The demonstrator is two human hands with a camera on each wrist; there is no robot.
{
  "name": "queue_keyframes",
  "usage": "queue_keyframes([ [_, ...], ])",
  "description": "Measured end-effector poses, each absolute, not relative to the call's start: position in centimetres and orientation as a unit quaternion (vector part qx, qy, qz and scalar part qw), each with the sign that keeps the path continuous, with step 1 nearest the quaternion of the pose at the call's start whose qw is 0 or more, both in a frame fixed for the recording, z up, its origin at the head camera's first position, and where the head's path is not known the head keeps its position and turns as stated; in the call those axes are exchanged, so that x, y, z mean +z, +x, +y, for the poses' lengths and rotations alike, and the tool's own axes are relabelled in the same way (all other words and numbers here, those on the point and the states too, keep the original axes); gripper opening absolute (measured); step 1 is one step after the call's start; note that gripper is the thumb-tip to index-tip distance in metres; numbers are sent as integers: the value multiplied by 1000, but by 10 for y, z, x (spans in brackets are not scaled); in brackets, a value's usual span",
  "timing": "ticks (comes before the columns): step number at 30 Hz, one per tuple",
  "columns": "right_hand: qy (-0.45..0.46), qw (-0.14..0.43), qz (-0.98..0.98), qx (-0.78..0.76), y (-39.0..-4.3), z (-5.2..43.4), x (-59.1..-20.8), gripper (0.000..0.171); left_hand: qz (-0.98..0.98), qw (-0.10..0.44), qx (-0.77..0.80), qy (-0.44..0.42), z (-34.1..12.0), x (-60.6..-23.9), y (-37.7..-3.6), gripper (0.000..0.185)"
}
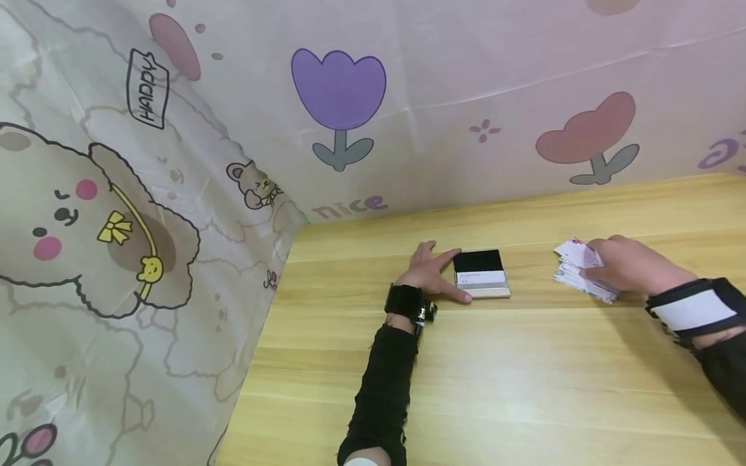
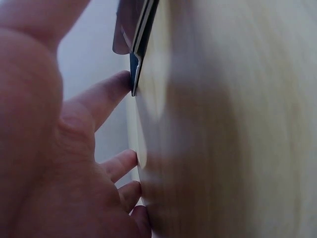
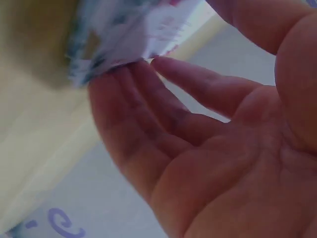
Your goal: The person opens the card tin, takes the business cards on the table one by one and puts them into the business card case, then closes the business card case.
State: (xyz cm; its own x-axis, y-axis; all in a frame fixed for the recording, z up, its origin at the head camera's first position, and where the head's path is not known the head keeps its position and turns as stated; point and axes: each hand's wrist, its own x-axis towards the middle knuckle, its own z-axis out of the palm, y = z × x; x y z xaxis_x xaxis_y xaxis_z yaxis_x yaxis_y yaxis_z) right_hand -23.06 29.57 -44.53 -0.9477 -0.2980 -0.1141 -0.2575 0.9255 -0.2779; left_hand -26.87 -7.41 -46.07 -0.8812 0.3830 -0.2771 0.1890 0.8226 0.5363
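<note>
Black-sleeved left forearm with a black wrist strap, leading to the left hand (image 1: 430, 272) lying flat on the pale wooden table (image 1: 495, 382), fingers (image 2: 106, 96) straight and spread, forefinger and thumb touching the left edge of the flat black-and-white rectangular card case (image 1: 481, 274). Right hand (image 1: 626, 264), well apart to the right, holds a fanned stack of white printed cards (image 1: 577, 268), its fingers (image 3: 148, 119) only lightly bent against them. Cartoon-print cloth backdrop (image 1: 146, 162) behind and to the left.

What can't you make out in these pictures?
- Print on the cards: too small in the head view, blurred in the right wrist view.
- Label text on the black case: too small in the head view.
- Right hand fingertips: hidden behind the cards.
- Case in the left wrist view: only an edge, cut off at the top.
</note>
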Motion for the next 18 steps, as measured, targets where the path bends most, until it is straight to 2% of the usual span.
queue_keyframes([
  [7, -167, 57, 977, -117, -229, 303, -453, 51, 933, 191, 266, 148, -74, -459, -267, 111],
  [18, -168, 48, 977, -125, -225, 304, -457, 54, 928, 195, 281, 149, -75, -461, -268, 112],
])
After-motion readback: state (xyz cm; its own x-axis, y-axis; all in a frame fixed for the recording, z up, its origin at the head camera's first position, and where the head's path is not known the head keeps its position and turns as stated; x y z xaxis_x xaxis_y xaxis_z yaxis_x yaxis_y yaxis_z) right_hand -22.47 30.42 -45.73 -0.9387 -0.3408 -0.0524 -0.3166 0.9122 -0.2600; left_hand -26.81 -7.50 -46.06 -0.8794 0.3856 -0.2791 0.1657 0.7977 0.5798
